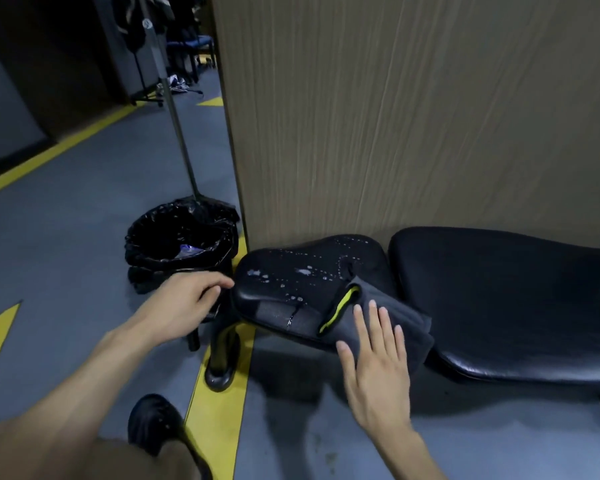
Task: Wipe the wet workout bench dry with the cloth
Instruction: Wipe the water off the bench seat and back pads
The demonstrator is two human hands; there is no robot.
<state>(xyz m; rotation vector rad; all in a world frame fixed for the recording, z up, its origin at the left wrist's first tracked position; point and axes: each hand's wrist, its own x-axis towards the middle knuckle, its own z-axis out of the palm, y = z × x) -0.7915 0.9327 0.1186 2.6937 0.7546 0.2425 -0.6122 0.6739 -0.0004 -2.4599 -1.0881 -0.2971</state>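
Gym floor, wood panel behind black bench (499, 296). Right hand (378, 362) flat, fingers spread, pressing grey cloth (388, 306) on seat pad, gripping nothing. Water drops (303, 271) lie ahead-left of it; pad runs left-right. Left hand (187, 303) half-curled at pad's left end, nearer the drops, apparently empty.

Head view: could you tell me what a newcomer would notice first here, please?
Water beads glisten on the black seat pad at centre. At its right edge lies a grey cloth with a lime trim, the right hand flat on it, while the left hand rests at the pad's left end. Behind that hand stands a bin lined with a black bag.
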